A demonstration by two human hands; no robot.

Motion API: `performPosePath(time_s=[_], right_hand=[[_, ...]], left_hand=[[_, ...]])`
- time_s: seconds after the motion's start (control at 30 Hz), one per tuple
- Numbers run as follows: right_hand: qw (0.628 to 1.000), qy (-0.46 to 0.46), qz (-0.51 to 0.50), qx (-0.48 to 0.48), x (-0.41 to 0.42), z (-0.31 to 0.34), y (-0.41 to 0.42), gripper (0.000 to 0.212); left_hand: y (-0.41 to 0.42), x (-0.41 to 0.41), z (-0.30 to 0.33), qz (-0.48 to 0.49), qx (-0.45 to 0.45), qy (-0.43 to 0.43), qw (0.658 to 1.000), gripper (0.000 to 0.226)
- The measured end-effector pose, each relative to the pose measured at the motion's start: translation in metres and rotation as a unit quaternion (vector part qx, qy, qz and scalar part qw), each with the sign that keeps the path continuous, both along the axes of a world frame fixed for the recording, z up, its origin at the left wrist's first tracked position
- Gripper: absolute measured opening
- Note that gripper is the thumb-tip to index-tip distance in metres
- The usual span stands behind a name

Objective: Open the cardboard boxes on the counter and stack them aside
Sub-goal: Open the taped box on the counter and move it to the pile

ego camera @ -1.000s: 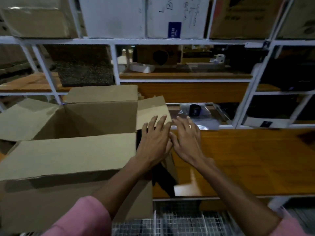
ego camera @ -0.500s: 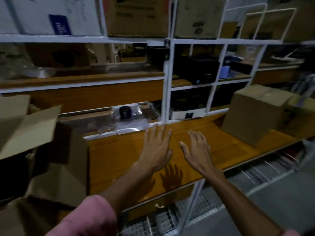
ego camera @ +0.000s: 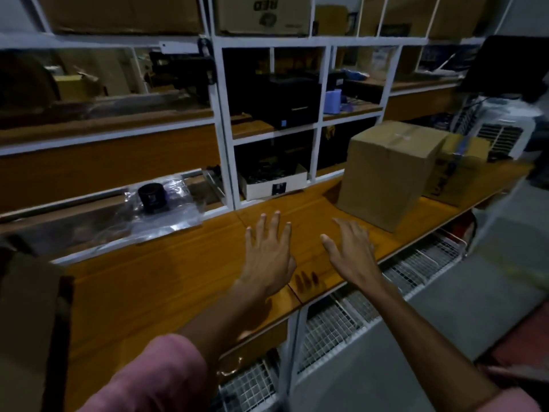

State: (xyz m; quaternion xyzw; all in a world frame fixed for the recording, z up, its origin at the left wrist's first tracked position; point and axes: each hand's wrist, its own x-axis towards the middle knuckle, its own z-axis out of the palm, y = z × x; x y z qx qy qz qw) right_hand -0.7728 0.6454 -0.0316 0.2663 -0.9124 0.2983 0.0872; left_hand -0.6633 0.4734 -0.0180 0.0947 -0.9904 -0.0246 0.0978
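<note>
An opened cardboard box (ego camera: 26,331) is cut off at the left edge. The left hand (ego camera: 269,254) and right hand (ego camera: 352,252) are held flat, fingers spread, empty, over the table (ego camera: 166,281), near a taped cardboard box (ego camera: 386,173).

Two hands, the left (ego camera: 269,257) and the right (ego camera: 352,254), are showing over the tabletop (ego camera: 154,292). Two closed boxes are standing on it: a tall box (ego camera: 386,173) and a smaller box (ego camera: 457,171) just behind. One more box (ego camera: 26,322) is showing at the left edge. One black jar (ego camera: 151,195) is sitting on one plastic bag (ego camera: 169,212).

left hand (ego camera: 269,254), right hand (ego camera: 352,252), seemingly empty, fingers spread
</note>
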Motion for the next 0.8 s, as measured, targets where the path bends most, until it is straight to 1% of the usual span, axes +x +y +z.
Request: performPosePath(time_s=[0.07,0.13,0.23,0.3,0.43,0.5,0.57,0.63,0.67,0.73,0.8], right_hand=[[1.0,-0.009,-0.006,-0.003,-0.019,-0.002,0.015,0.068],[1.0,0.002,0.002,-0.009,-0.048,-0.003,0.025,0.069],[0.999,0.022,0.008,-0.03,-0.102,0.002,0.037,0.059],[0.998,0.046,0.004,-0.048,-0.144,-0.001,0.047,0.053],[0.992,0.109,0.017,-0.064,-0.241,-0.017,0.077,0.05],[0.99,0.122,0.014,-0.07,-0.287,-0.017,0.092,0.051],[0.987,0.148,-0.006,-0.064,-0.327,-0.009,0.105,0.053],[0.983,0.181,-0.018,-0.03,-0.368,0.001,0.112,0.055],[0.983,0.182,-0.026,-0.013,-0.389,0.005,0.114,0.057],[0.988,0.148,-0.046,0.003,-0.426,0.008,0.119,0.062],[0.992,0.115,-0.049,0.007,-0.447,0.005,0.122,0.06]], left_hand=[[0.012,-0.011,-0.008,-0.012,-0.007,-0.013,1.0,0.076],[0.016,-0.028,-0.01,-0.008,-0.015,-0.009,1.0,0.075],[0.019,-0.069,-0.015,0.014,-0.013,0.019,1.0,0.074],[0.029,-0.106,-0.027,0.02,-0.019,0.036,0.999,0.074],[0.069,-0.204,-0.057,0.023,-0.038,0.052,0.998,0.074],[0.092,-0.251,-0.061,0.031,-0.032,0.055,0.997,0.074],[0.114,-0.291,-0.057,0.019,-0.031,0.05,0.998,0.073],[0.129,-0.326,-0.05,0.008,-0.039,0.062,0.997,0.073],[0.135,-0.343,-0.046,0.011,-0.037,0.068,0.997,0.074],[0.146,-0.368,-0.043,0.021,-0.022,0.068,0.997,0.077],[0.153,-0.383,-0.047,0.028,-0.019,0.058,0.998,0.079]])
